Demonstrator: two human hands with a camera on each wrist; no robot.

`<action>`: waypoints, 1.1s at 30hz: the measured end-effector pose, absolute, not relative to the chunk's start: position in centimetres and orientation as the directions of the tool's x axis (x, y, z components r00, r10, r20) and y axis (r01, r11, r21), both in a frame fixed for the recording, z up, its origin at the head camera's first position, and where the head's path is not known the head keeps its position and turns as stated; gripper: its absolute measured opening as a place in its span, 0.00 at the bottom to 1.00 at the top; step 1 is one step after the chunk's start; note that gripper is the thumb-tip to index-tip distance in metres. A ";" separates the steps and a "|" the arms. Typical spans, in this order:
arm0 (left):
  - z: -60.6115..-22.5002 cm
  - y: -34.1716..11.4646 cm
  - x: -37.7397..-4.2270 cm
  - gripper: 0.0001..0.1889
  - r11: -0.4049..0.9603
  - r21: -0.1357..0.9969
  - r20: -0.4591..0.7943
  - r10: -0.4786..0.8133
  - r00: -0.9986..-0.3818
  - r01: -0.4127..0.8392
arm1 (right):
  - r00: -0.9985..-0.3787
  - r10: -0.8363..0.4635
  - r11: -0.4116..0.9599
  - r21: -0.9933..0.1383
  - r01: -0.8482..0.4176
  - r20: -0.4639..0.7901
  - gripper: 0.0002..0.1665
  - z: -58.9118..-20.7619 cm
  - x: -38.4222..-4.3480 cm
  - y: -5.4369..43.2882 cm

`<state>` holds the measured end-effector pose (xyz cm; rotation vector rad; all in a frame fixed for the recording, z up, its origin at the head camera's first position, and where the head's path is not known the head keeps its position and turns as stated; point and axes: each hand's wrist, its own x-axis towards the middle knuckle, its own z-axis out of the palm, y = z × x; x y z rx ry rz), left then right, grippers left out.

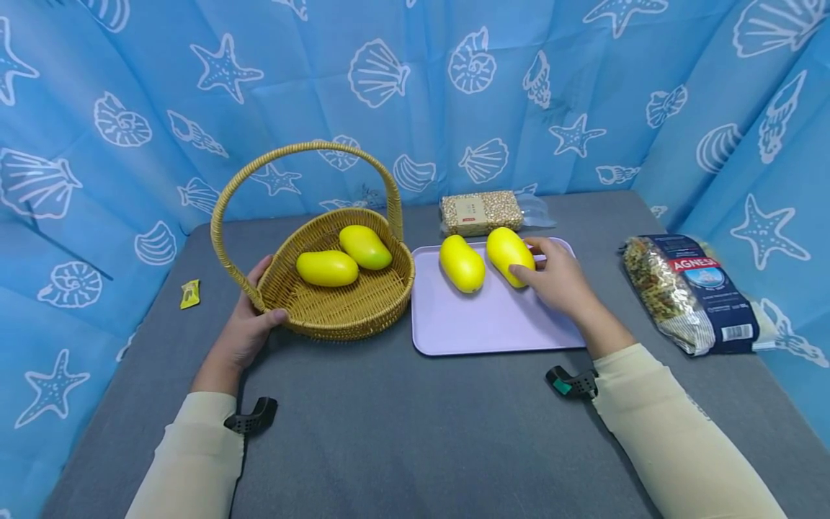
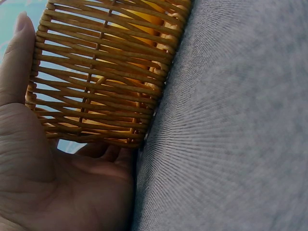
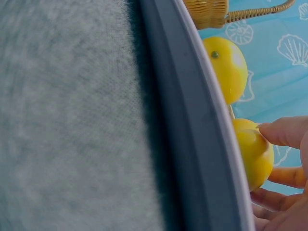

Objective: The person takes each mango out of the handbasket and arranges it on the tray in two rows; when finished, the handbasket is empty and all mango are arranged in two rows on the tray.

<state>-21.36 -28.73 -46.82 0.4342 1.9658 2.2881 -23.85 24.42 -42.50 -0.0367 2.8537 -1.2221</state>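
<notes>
A wicker basket [image 1: 337, 306] with a tall arched handle stands left of centre, with two yellow mangoes [image 1: 327, 269] inside. My left hand [image 1: 249, 328] holds its left side, thumb over the rim near the handle's foot; in the left wrist view the palm [image 2: 72, 187] lies against the woven wall [image 2: 101, 72]. Two more mangoes lie side by side on the lilac tray [image 1: 467, 328]. The right one, a mango [image 1: 508, 254], is between the thumb and fingers of my right hand [image 1: 558, 277]. Its neighbour, the other mango [image 1: 462, 264], lies untouched.
Behind the tray lies a clear pack of pale beans or grains [image 1: 481, 213]. A bag of pasta [image 1: 697, 295] is at the right table edge. One small yellow packet [image 1: 190, 294] lies left of the basket. Blue curtains [image 1: 415, 94] with white shells close off the back and sides.
</notes>
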 end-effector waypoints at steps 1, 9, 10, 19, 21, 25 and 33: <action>-46.8 -28.7 -21.4 0.50 -0.165 0.980 0.152 0.254 -0.955 0.112 | -0.999 -0.034 0.690 -0.724 -0.004 -0.026 0.42 -42.5 -23.9 24.4; -46.9 -28.7 -21.5 0.50 -0.159 0.981 0.153 0.256 -0.954 0.115 | -0.999 -0.024 0.686 -0.728 0.006 -0.031 0.43 -42.0 -23.9 24.7; -46.9 -28.7 -21.5 0.50 -0.159 0.980 0.154 0.256 -0.954 0.116 | -0.999 -0.022 0.686 -0.728 0.006 -0.029 0.43 -41.9 -23.9 24.8; -46.8 -28.7 -21.4 0.50 -0.158 0.980 0.160 0.263 -0.951 0.121 | -0.999 -0.010 0.666 -0.745 -0.037 0.041 0.43 -40.5 -23.5 25.4; -46.8 -28.6 -21.4 0.50 -0.156 0.980 0.158 0.263 -0.952 0.120 | -0.998 -0.011 0.658 -0.751 -0.053 0.061 0.43 -40.1 -23.3 25.4; -46.7 -28.6 -21.4 0.49 -0.155 0.981 0.155 0.259 -0.953 0.117 | -0.995 -0.004 0.630 -0.772 -0.084 0.104 0.44 -39.1 -22.7 25.4; -46.8 -28.7 -21.3 0.49 -0.167 0.978 0.162 0.261 -0.952 0.121 | -0.985 -0.003 0.563 -0.814 -0.145 0.173 0.45 -37.0 -21.4 24.9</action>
